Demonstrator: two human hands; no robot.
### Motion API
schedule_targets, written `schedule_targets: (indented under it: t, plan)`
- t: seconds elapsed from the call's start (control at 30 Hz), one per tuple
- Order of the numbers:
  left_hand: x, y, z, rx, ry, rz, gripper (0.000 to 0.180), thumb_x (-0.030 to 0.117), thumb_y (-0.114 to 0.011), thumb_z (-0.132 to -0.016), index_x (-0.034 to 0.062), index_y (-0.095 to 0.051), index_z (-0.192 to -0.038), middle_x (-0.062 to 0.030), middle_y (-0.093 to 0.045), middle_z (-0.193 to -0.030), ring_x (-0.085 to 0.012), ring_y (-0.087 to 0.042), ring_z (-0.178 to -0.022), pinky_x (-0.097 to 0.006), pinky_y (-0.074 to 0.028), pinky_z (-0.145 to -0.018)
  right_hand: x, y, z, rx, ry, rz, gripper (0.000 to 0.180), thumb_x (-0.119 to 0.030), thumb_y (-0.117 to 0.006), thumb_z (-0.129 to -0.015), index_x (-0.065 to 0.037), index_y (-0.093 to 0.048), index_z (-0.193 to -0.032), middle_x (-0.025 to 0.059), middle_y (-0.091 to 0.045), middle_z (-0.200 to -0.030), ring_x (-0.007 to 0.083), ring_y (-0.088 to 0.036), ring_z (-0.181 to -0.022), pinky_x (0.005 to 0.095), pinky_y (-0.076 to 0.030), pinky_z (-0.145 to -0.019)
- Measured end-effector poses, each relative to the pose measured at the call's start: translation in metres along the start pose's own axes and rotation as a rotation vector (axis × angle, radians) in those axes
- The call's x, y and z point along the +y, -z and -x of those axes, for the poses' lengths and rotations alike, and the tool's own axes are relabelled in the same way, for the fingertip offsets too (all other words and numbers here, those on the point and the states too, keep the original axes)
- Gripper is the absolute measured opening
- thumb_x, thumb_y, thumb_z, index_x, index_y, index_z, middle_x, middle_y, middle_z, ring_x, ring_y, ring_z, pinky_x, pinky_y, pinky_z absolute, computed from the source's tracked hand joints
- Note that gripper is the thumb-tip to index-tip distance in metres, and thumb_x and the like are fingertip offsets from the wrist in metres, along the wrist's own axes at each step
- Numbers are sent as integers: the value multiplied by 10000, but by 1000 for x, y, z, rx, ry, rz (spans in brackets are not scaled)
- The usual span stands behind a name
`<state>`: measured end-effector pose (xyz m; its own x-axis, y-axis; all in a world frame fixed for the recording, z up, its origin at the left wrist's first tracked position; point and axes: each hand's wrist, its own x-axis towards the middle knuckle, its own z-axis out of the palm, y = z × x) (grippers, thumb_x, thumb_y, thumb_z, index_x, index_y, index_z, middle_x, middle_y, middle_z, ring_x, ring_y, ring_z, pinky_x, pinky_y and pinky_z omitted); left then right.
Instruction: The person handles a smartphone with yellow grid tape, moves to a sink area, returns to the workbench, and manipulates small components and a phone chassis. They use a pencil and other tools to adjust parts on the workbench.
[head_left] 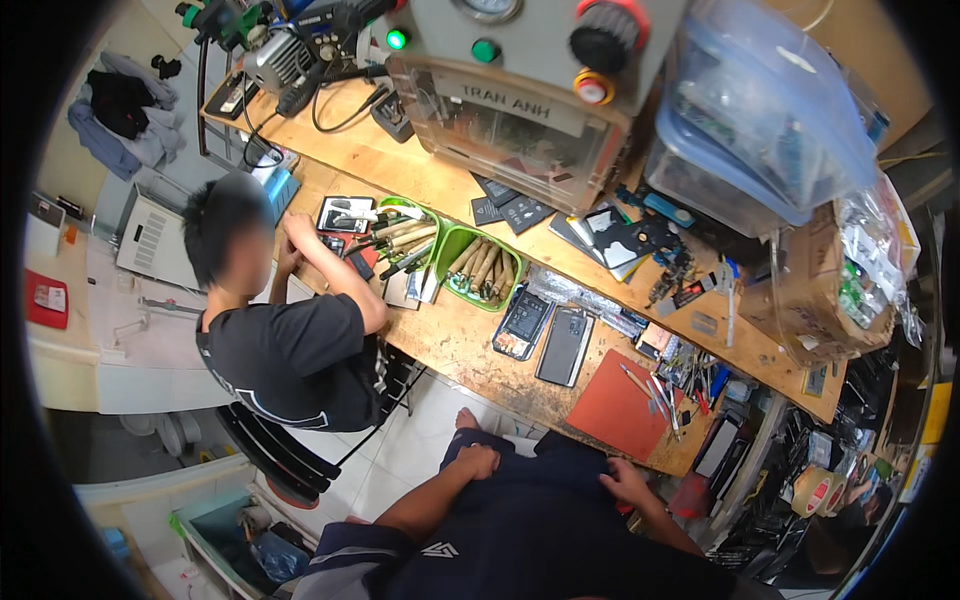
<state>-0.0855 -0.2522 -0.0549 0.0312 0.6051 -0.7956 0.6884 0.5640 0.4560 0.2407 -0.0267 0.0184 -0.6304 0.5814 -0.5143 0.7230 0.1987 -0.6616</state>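
Observation:
My left hand rests on my lap, its fingers curled against the dark cloth of my clothes; whether it grips anything is hidden. On the other side of my lap lies my right hand, fingers loosely bent and apart, touching the dark fabric. Both hands are below the front edge of the wooden workbench. On the bench ahead are an opened phone with its inner parts showing and a dark phone beside it. A red-orange mat lies to their right, with several slim hand tools on it.
Green baskets hold several wooden-handled tools. A grey machine and blue-lidded plastic boxes stand on the raised shelf. At my left a person sits working at the bench. A cardboard box is at the right.

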Motion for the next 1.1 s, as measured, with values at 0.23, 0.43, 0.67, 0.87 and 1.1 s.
schedule_targets:
  t: [0.23,0.43,0.67,0.87,1.1]
  plan:
    - [-33,-41,49,-360,-97,758,289,-81,-509,-819,43,-720,-974,-1,-698,-918,-104,-629,-920,-308,-510,-811,-65,9,-19,-998,49,86,180,-190,-602,-994,-33,-661,-1058,126,-666,-888,223,-636,-888,379,-507,-831]
    - [18,-63,31,-86,-120,15,221,184,-676,-867,68,-765,-1032,-190,-683,-1208,-386,-682,-1078,-461,-543,-926,-75,-76,-64,-764,4,254,278,-290,-626,-978,-57,-676,-1121,168,-719,-1037,344,-695,-1014,452,-551,-853]
    - [2,-80,-51,190,114,63,263,244,-716,-834,71,-786,-1018,-179,-667,-1241,-364,-669,-1083,-490,-555,-829,-26,-169,-113,-1024,274,582,262,-186,-618,-829,-45,-755,-1001,235,-724,-988,406,-705,-966,490,-559,-829]
    - [-41,-130,-185,39,12,310,425,371,-634,-927,90,-708,-1237,-148,-650,-1320,-335,-606,-1260,-517,-476,-1013,29,-192,-102,-794,201,235,261,-243,-634,-894,10,-697,-905,251,-696,-923,465,-665,-902,519,-520,-790]
    - [-40,-119,-235,-156,215,148,646,560,-519,-951,145,-556,-1445,-189,-610,-1400,-358,-580,-1303,-556,-408,-1102,55,-187,-120,-843,9,278,276,-241,-627,-890,15,-700,-963,256,-703,-976,427,-682,-973,512,-518,-840]
